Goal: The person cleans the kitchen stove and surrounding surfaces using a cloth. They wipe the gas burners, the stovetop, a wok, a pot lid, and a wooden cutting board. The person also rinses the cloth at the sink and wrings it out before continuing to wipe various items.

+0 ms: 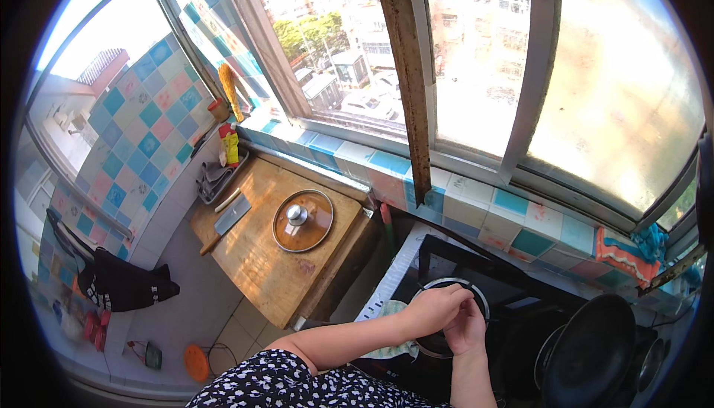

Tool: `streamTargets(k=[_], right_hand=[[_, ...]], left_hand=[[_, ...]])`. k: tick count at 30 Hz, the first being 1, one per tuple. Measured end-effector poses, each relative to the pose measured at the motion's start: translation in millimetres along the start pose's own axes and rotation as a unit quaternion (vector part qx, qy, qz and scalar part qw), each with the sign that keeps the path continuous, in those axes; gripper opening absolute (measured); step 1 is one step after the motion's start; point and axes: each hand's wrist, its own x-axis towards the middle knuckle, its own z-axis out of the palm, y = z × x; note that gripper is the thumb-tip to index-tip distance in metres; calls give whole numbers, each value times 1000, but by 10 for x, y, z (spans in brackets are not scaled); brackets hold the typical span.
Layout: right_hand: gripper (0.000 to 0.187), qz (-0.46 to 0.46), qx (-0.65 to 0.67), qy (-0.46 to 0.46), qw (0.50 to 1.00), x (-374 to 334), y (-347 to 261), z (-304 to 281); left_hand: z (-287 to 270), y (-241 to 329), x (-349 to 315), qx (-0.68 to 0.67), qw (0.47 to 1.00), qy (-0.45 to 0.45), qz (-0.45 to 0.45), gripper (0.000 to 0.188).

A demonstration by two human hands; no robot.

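Note:
Over the near left burner (pixel 482 298) of the black gas stove (pixel 446 255), my two hands meet. My left hand (pixel 439 310) reaches in from the left with its fingers bent and pressed together at the tips. Just beside and below it, my right hand (pixel 466 328) is turned partly palm up, fingers curled against the left fingertips. Anything pinched between them is hidden or too small to make out. A pale green patterned cloth (pixel 388 350) lies under my left forearm. To the right of my hands, a dark wok (pixel 595 356) sits tilted on the stove.
Left of the stove, a wooden board (pixel 256 274) bears a glass lid (pixel 316 223) with a metal knob and a cleaver (pixel 233 214). A grey tray (pixel 208 188) stands behind. Tiled ledge and windows run along the back; an orange cloth (pixel 625 255) hangs at right.

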Motion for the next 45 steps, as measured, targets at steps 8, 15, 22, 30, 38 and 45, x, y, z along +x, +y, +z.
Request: streamTargets(k=[8,15,22,30,38,45], right_hand=[[31,-25,-62,-19,998,3,-70,-43],[20,-20,-55,53,997,-33,-170,23],[17,-45,6,70,997,-52,-294,40],[17,-41,24,84,995,-13,-307,33],[17,-28,30,75,996,-27,-301,85],[16,-39,18,76,996,-44,-351,85]], left_hand=[[12,-84,65,-102,993,15,-61,25],[-185,-160,-57,1,998,29,-62,42],[-98,-632,-1027,10,996,-34,-84,56],[562,-750,-1657,159,968,-185,-63,79],[421,-836,-1983,200,952,-221,-72,69],[327,-721,-1800,269,925,-255,-85,61]])
